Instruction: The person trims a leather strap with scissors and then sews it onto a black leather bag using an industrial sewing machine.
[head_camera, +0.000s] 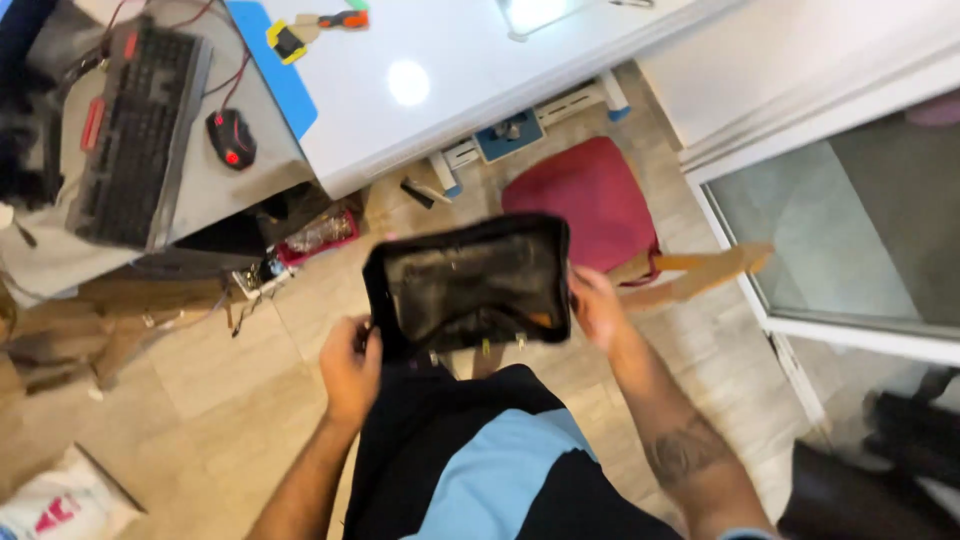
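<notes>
White desk (470, 110) runs across the far side, grey desk (215, 185) to its left with a black keyboard (135, 130) and a black-red mouse (231, 138). Red-cushioned chair (590, 195) sits just beyond the hands, glass door panel (850, 240) on the right. Floor clutter far left: cardboard, cables, a white bag (60, 500) near-left.

Black pouch (470, 285) held mid-frame over the person's lap, mouth open and facing up; contents dark and blurred, can't tell what's inside. Small metal bits hang off its near edge.

Left hand (350, 365) is curled closed on the pouch's near-left corner. Right hand (598, 305) clamps the right edge, fingers wrapped behind.

Risk, my read: pouch is open and only edge-gripped. Tip it and loose contents drop to the tile and roll under the desks. The frame is motion-blurred, so it's being handled fast, which makes that likelier.
</notes>
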